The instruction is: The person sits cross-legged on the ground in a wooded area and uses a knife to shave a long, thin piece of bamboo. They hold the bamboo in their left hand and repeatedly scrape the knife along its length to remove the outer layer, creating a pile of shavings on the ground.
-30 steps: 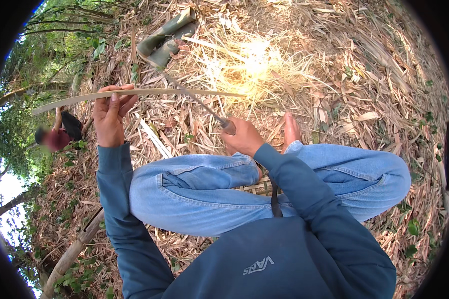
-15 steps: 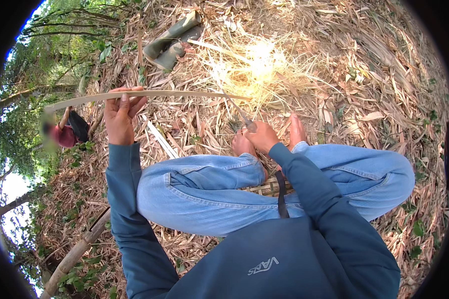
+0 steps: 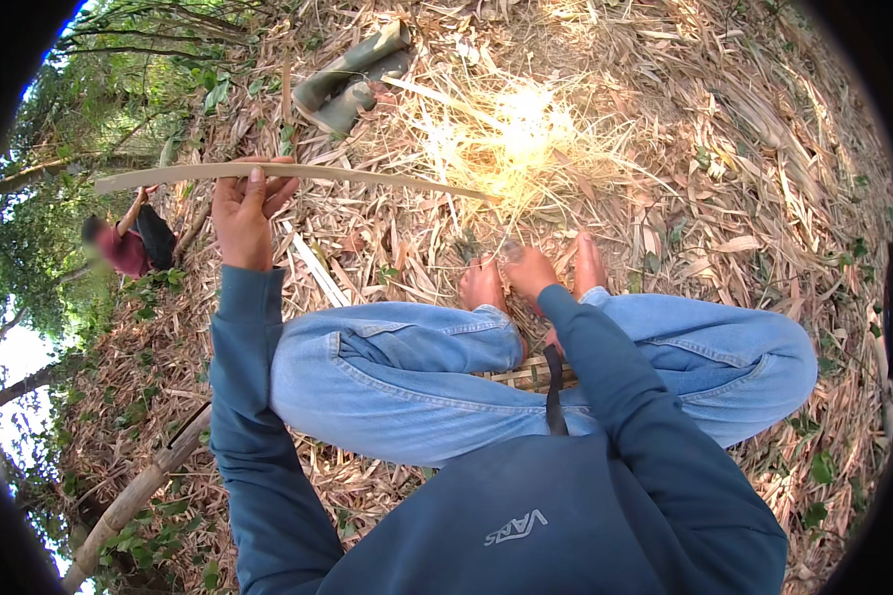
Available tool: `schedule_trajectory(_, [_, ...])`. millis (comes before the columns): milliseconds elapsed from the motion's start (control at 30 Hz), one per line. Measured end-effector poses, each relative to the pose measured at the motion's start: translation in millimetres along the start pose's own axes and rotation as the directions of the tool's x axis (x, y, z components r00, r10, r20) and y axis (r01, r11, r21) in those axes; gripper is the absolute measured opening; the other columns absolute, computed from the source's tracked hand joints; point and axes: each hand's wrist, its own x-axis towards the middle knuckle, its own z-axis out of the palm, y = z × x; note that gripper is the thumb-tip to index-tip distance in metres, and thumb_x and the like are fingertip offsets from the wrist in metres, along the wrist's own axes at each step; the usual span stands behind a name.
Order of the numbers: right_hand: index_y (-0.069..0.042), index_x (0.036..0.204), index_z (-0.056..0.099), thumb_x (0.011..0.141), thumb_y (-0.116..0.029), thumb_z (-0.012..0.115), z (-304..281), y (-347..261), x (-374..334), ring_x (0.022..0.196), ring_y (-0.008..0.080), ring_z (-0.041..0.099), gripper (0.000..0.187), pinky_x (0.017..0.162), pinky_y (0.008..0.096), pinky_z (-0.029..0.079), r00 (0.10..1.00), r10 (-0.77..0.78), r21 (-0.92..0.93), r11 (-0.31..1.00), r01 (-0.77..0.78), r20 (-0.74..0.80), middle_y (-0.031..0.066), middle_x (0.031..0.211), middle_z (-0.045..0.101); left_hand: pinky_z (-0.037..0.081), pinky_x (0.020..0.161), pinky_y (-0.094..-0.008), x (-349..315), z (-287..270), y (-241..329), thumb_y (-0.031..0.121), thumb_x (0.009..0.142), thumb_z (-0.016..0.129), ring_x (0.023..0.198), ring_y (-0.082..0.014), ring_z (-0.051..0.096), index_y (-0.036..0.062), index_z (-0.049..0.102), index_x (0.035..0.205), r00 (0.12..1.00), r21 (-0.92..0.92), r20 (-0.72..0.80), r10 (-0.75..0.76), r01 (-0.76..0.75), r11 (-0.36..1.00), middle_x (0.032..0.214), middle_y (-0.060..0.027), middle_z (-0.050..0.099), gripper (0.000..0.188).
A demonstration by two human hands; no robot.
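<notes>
My left hand (image 3: 244, 226) pinches a long, pale bamboo strip (image 3: 377, 178) between thumb and fingers, left of its middle. The strip is held up crosswise, slightly bowed, and its right end lies over a pile of thin shavings (image 3: 506, 139). My right hand (image 3: 532, 273) is closed round the handle of a knife (image 3: 511, 250), just above my bare feet. Its blade is hard to make out now; the frame from before shows it thin and pointing up and left toward the strip. The right hand is apart from the strip.
A pair of dark green rubber boots (image 3: 352, 79) lies beyond the strip. Pale split strips (image 3: 318, 263) rest on the leaf-covered ground by my left knee. A log (image 3: 134, 506) lies at lower left. Another person (image 3: 139, 240) is at the far left. Under me is a woven slatted seat (image 3: 526, 377).
My left hand and the strip's left part have risen a little. The knife has come away from the strip's right end, and its blade shows less. My right hand stays low by my feet.
</notes>
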Motion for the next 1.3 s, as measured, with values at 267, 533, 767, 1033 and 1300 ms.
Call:
schedule_trajectory(267, [-0.002,0.085,0.062,0.075,-0.022,0.062,-0.7,-66.6,-26.0,0.065,0.0299,0.063,0.023,0.061,0.0382,0.048,0.963,-0.268,0.101,0.958,0.269,-0.030,0.0171,0.071,0.064,0.059,0.076,-0.0347,0.2,8.7,3.7,0.008,0.097,0.042,0.091,-0.0305,0.065,-0.0038,0.046,0.107,0.992,0.023,-0.065,0.108,-0.106,0.994,0.104,-0.0246,0.060,0.016])
schedule_trajectory(533, [-0.003,0.090,0.062,0.078,-0.026,0.059,4.1,-66.3,-35.5,0.072,0.0349,0.064,0.026,0.066,0.0419,0.051,0.999,-0.042,-0.055,0.998,0.041,-0.019,0.0211,0.075,0.064,0.059,0.075,-0.0338,-3.4,10.5,-1.7,0.005,0.096,0.043,0.089,-0.0310,0.066,-0.0067,0.043,0.107,0.995,0.058,-0.101,0.022,-0.016,0.998,0.102,-0.0261,0.060,0.017])
schedule_trajectory(767, [-0.002,0.092,0.061,0.079,-0.026,0.060,3.7,-53.4,-27.9,0.079,0.0366,0.064,0.027,0.072,0.0433,0.051,0.996,-0.092,-0.106,0.990,0.092,0.012,0.0221,0.079,0.065,0.058,0.079,-0.0338,-3.6,13.3,-2.4,0.006,0.094,0.048,0.091,-0.0293,0.065,-0.0067,0.046,0.109,0.997,0.088,-0.053,0.061,-0.056,0.995,0.104,-0.0251,0.061,0.020])
schedule_trajectory(1033, [-0.002,0.097,0.063,0.078,-0.029,0.062,3.5,-24.4,-15.1,0.086,0.0374,0.063,0.033,0.076,0.0438,0.049,0.998,-0.056,-0.151,0.987,0.055,-0.003,0.0233,0.088,0.064,0.060,0.075,-0.0339,-2.5,17.0,2.7,0.003,0.094,0.045,0.088,-0.0291,0.066,-0.0066,0.047,0.109,0.994,0.067,-0.061,0.096,-0.092,0.993,0.099,-0.0240,0.062,0.018])
schedule_trajectory(1300, [0.002,0.100,0.062,0.080,-0.028,0.058,-0.6,0.7,-5.0,0.091,0.0405,0.061,0.035,0.080,0.0444,0.048,0.999,0.013,-0.215,0.976,-0.019,-0.029,0.0258,0.093,0.063,0.060,0.072,-0.0323,-1.8,12.8,4.1,0.002,0.092,0.047,0.086,-0.0279,0.066,-0.0084,0.048,0.109,0.989,0.042,-0.117,0.087,-0.082,0.996,0.101,-0.0244,0.062,0.020])
